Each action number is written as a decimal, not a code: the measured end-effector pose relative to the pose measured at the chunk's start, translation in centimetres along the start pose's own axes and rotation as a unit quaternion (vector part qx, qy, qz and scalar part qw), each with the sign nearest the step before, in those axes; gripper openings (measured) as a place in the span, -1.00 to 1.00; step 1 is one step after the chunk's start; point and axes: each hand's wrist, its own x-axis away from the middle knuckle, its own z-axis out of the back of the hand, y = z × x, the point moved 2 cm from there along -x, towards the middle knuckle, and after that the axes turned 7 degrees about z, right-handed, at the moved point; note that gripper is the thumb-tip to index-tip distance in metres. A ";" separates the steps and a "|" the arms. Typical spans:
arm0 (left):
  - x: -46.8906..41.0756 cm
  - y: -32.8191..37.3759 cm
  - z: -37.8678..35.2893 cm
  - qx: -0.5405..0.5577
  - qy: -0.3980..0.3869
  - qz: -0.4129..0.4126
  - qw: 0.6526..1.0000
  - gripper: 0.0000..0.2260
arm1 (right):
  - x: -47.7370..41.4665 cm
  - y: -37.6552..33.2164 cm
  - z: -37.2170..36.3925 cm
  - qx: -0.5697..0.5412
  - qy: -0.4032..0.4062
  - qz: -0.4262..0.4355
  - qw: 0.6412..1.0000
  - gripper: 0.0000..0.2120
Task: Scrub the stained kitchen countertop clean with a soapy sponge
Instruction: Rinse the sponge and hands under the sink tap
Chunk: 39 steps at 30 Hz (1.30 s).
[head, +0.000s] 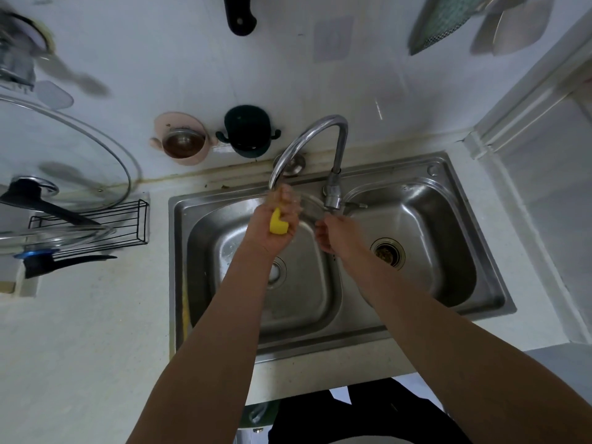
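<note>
My left hand (275,219) grips a yellow sponge (278,224) over the left basin of the steel double sink (448,174), right under the spout of the curved faucet (307,139). Water seems to run over the fingers. My right hand (336,233) is just below the faucet's base and its lever (354,206), fingers loosely curled, holding nothing that I can see. The pale countertop (89,331) spreads to the left of the sink and looks speckled and grimy.
A black wire rack (128,225) with glass lids (64,145) and black-handled utensils stands at the left. A pink cup (182,139) and a dark green holder (248,131) hang on the tiled wall. A window frame (528,100) rises at the right.
</note>
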 end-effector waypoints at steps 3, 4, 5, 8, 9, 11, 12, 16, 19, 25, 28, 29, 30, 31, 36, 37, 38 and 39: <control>0.1 -0.4 -0.1 -0.095 0.156 -0.015 0.983 -0.78 | 0.3 -1.4 -1.8 -0.030 -0.009 0.009 0.999 -0.79; 0.6 -0.8 -0.3 -0.135 0.205 -0.032 0.969 -0.73 | 0.2 -1.8 -2.5 -0.038 -0.016 0.008 0.999 -0.78; 0.9 -1.0 -0.4 -0.172 0.241 -0.053 0.954 -0.68 | 0.3 -1.9 -3.3 -0.052 -0.018 -0.006 0.998 -0.77; 1.3 -1.8 -0.8 -0.213 0.278 -0.087 0.933 -0.57 | 0.2 -1.1 -5.7 -0.173 -0.066 -0.099 0.978 -0.66; 1.4 -1.9 -0.8 -0.207 0.289 -0.096 0.930 -0.55 | 0.5 -0.8 -6.6 -0.213 -0.083 -0.129 0.965 -0.66; 1.6 -1.8 -0.9 -0.216 0.319 -0.117 0.915 -0.51 | 0.8 -0.4 -7.7 -0.267 -0.139 -0.159 0.940 -0.70; 1.8 -1.8 -1.1 -0.225 0.325 -0.125 0.910 -0.49 | 0.7 -0.2 -8.1 -0.286 -0.156 -0.167 0.930 -0.63; 2.0 -1.1 -0.5 -0.220 0.338 -0.145 0.904 -0.60 | 0.5 -0.6 -9.4 -0.298 -0.174 -0.169 0.923 -0.44; 2.4 -1.0 -0.3 -0.225 0.336 -0.149 0.902 -0.69 | 0.2 -1.1 -9.7 -0.207 -0.159 -0.141 0.955 -0.62; 3.2 -1.1 0.6 -0.179 0.273 -0.079 0.942 -0.61 | -2.1 0.2 -2.4 -0.129 -0.048 -0.128 0.982 -0.69; 3.2 -0.9 0.4 -0.161 0.232 -0.092 0.955 -0.69 | -2.9 1.3 3.1 -0.098 -0.020 -0.167 0.981 -0.82; 3.2 -0.9 0.2 -0.149 0.206 -0.088 0.963 -0.69 | -3.0 1.2 4.4 -0.089 0.001 -0.168 0.982 -0.82; 3.4 -1.0 -0.1 -0.135 0.184 -0.077 0.971 -0.68 | -3.1 0.9 5.5 -0.079 0.014 -0.159 0.984 -0.80; 3.6 -1.0 -0.4 -0.123 0.173 -0.066 0.975 -0.64 | -3.2 0.6 6.1 -0.078 0.018 -0.148 0.986 -0.77; 3.6 -0.4 -0.9 -0.058 0.137 -0.069 0.986 -0.58 | -4.4 -0.4 6.2 -0.043 0.026 -0.121 0.991 -0.59; 3.8 -0.2 -1.0 -0.055 0.135 -0.071 0.987 -0.60 | -4.9 -0.3 6.2 -0.044 0.031 -0.118 0.992 -0.57; 3.8 0.0 -1.2 -0.050 0.140 -0.073 0.986 -0.62 | -5.5 -0.1 6.2 -0.045 0.035 -0.114 0.992 -0.56; 4.0 0.2 -1.2 -0.040 0.151 -0.079 0.985 -0.62 | -6.0 0.2 6.4 -0.044 0.036 -0.114 0.992 -0.56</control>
